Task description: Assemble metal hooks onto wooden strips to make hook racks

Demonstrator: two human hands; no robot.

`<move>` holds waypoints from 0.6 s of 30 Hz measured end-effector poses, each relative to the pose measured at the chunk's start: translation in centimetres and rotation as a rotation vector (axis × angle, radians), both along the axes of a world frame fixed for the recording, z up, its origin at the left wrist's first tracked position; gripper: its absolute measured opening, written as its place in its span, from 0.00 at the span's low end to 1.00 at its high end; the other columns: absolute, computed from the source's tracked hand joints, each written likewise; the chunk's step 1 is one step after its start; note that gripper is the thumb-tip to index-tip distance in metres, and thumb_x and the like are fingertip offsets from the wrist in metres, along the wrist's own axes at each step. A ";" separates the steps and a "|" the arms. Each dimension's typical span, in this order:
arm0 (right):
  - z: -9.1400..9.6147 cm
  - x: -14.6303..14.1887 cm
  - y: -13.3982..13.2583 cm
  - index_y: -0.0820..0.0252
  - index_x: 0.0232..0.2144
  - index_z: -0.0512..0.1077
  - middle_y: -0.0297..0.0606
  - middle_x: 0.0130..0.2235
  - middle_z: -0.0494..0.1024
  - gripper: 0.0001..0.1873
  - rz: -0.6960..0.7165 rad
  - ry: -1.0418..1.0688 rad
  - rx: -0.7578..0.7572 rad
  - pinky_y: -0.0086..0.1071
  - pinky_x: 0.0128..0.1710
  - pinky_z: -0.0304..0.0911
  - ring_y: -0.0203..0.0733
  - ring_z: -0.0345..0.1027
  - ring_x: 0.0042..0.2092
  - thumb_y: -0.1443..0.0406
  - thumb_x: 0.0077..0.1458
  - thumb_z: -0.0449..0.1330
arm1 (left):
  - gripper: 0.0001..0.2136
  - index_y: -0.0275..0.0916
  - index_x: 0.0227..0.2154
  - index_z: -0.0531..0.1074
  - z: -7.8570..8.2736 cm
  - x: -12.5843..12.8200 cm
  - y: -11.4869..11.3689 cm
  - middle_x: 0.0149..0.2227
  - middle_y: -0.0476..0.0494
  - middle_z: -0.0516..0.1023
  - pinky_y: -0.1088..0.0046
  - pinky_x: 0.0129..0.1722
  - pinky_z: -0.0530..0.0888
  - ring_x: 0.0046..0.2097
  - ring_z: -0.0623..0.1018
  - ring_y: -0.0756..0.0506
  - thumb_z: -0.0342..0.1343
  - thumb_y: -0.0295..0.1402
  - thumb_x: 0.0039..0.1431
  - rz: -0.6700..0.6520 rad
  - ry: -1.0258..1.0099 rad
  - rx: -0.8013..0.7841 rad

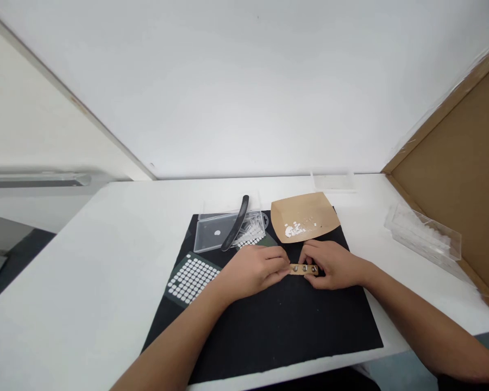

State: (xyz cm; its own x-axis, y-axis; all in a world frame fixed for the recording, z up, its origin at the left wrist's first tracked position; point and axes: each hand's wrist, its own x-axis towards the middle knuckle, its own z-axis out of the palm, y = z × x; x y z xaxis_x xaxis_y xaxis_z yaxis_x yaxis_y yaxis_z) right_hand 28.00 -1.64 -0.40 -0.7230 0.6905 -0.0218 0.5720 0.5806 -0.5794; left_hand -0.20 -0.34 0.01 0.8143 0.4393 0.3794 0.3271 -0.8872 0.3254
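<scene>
While hands (256, 270) (331, 265) hold it, the tan strip (300, 270) shows 3 metallic pieces (305, 268).

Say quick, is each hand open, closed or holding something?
Left hand: fingers bunched at the tan strip; grip can't be told.
Right hand: thumb and fingers apart, at the strip's two long edges; grip unclear.

The mat (293, 326) is plain black on a white table (65, 266). Upon the mat, the small strip (300, 270) is tan, set with a row of silvery spots. At the mat's left edge, the dotted sheet (191, 279) is dark green under rows of white dots. Towards the mat's far edge, the curved bar (236, 222) is black, the flat case (207, 236) transparent, and the paper tray (305, 209) light brown, flecked with white bits (294, 229). Right of the mat, the cardboard (452, 152) is brown.
</scene>
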 end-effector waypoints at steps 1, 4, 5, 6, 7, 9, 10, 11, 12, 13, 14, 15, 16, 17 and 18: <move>0.0 0.0 0.0 0.56 0.41 0.72 0.33 0.39 0.75 0.11 -0.001 0.000 0.002 0.32 0.36 0.60 0.38 0.69 0.36 0.65 0.55 0.67 | 0.10 0.39 0.40 0.78 0.0 0.1 0.0 0.40 0.47 0.85 0.74 0.34 0.74 0.37 0.84 0.49 0.54 0.33 0.77 0.002 0.004 -0.007; 0.0 0.0 0.0 0.56 0.44 0.72 0.32 0.39 0.75 0.13 -0.003 0.003 0.007 0.32 0.36 0.60 0.39 0.69 0.36 0.64 0.56 0.67 | 0.09 0.39 0.39 0.77 -0.2 0.1 0.0 0.37 0.48 0.83 0.73 0.32 0.72 0.35 0.83 0.49 0.54 0.33 0.77 0.008 0.012 -0.005; 0.0 0.0 0.0 0.56 0.46 0.72 0.32 0.38 0.75 0.15 -0.004 0.003 0.008 0.32 0.36 0.60 0.39 0.69 0.36 0.64 0.56 0.67 | 0.09 0.39 0.40 0.77 -0.2 0.1 0.0 0.36 0.48 0.83 0.73 0.31 0.71 0.33 0.82 0.49 0.55 0.33 0.77 0.008 0.011 0.009; 0.1 0.0 0.0 0.55 0.49 0.72 0.32 0.38 0.75 0.18 -0.003 0.004 0.009 0.32 0.37 0.60 0.39 0.70 0.36 0.64 0.56 0.67 | 0.09 0.39 0.40 0.77 -0.3 0.1 0.1 0.35 0.49 0.82 0.72 0.30 0.70 0.32 0.81 0.49 0.55 0.33 0.77 0.009 0.009 0.027; 0.2 0.1 0.0 0.55 0.52 0.72 0.31 0.38 0.75 0.21 -0.001 0.008 0.008 0.32 0.37 0.60 0.39 0.70 0.36 0.64 0.56 0.67 | 0.09 0.39 0.40 0.77 -0.4 0.1 0.1 0.34 0.49 0.82 0.72 0.30 0.69 0.31 0.80 0.49 0.55 0.33 0.77 0.011 0.006 0.043; 0.4 0.1 0.0 0.52 0.57 0.70 0.31 0.39 0.75 0.26 0.016 0.018 0.002 0.32 0.38 0.60 0.39 0.70 0.37 0.65 0.57 0.66 | 0.08 0.39 0.40 0.77 -0.4 0.1 0.1 0.33 0.50 0.81 0.72 0.29 0.68 0.30 0.79 0.50 0.54 0.33 0.76 0.018 0.002 0.061; 0.4 0.1 0.0 0.50 0.59 0.70 0.31 0.39 0.75 0.27 0.027 0.025 0.004 0.32 0.39 0.61 0.40 0.70 0.38 0.66 0.57 0.66 | 0.08 0.39 0.40 0.77 -0.4 0.1 0.1 0.33 0.50 0.81 0.72 0.28 0.68 0.30 0.79 0.50 0.54 0.32 0.76 0.021 0.001 0.064; 0.4 0.1 0.0 0.49 0.59 0.70 0.31 0.40 0.74 0.27 0.038 0.031 0.009 0.32 0.39 0.61 0.40 0.70 0.38 0.66 0.58 0.65 | 0.08 0.39 0.39 0.77 -0.4 0.1 0.1 0.33 0.50 0.81 0.72 0.28 0.68 0.30 0.79 0.50 0.54 0.32 0.76 0.021 0.001 0.063; 0.4 0.1 0.0 0.48 0.59 0.71 0.32 0.40 0.74 0.26 0.048 0.033 0.019 0.32 0.39 0.60 0.40 0.70 0.38 0.66 0.58 0.65 | 0.09 0.39 0.39 0.77 -0.4 0.1 0.1 0.33 0.50 0.81 0.73 0.28 0.68 0.30 0.79 0.50 0.54 0.32 0.76 0.018 0.001 0.062; 0.3 0.2 0.0 0.48 0.58 0.71 0.32 0.41 0.74 0.25 0.053 0.032 0.032 0.31 0.39 0.60 0.39 0.70 0.38 0.66 0.58 0.65 | 0.09 0.39 0.38 0.77 -0.3 0.1 0.1 0.33 0.49 0.81 0.73 0.29 0.69 0.30 0.79 0.50 0.54 0.32 0.76 0.014 0.001 0.061; 0.2 0.2 0.0 0.49 0.57 0.72 0.32 0.41 0.73 0.24 0.054 0.029 0.046 0.31 0.38 0.60 0.39 0.69 0.38 0.66 0.58 0.65 | 0.09 0.39 0.38 0.77 -0.3 0.1 0.1 0.33 0.49 0.81 0.73 0.29 0.69 0.30 0.79 0.50 0.54 0.32 0.76 0.011 0.000 0.061; 0.1 0.2 0.0 0.49 0.55 0.73 0.32 0.41 0.73 0.23 0.054 0.027 0.056 0.31 0.38 0.59 0.39 0.69 0.37 0.66 0.58 0.65 | 0.10 0.39 0.37 0.77 -0.3 0.1 0.1 0.34 0.49 0.81 0.74 0.30 0.70 0.31 0.80 0.50 0.54 0.32 0.76 0.010 0.000 0.057; 0.0 0.3 0.0 0.50 0.55 0.73 0.32 0.40 0.73 0.22 0.053 0.026 0.061 0.31 0.37 0.59 0.39 0.69 0.37 0.66 0.58 0.65 | 0.10 0.39 0.37 0.77 -0.3 0.1 0.1 0.35 0.48 0.82 0.74 0.31 0.71 0.32 0.80 0.50 0.54 0.32 0.76 0.011 0.001 0.049; -0.1 0.3 0.0 0.50 0.54 0.74 0.32 0.40 0.72 0.21 0.053 0.026 0.060 0.31 0.37 0.59 0.38 0.68 0.37 0.66 0.58 0.65 | 0.10 0.39 0.37 0.77 -0.3 0.1 0.1 0.36 0.47 0.82 0.74 0.31 0.72 0.33 0.81 0.50 0.54 0.32 0.76 0.011 0.002 0.038; -0.1 0.3 0.0 0.50 0.54 0.74 0.32 0.40 0.72 0.21 0.051 0.029 0.054 0.31 0.37 0.59 0.38 0.68 0.36 0.66 0.58 0.66 | 0.10 0.39 0.37 0.77 -0.3 0.1 0.1 0.38 0.46 0.83 0.75 0.32 0.72 0.34 0.82 0.50 0.54 0.32 0.76 0.012 0.001 0.027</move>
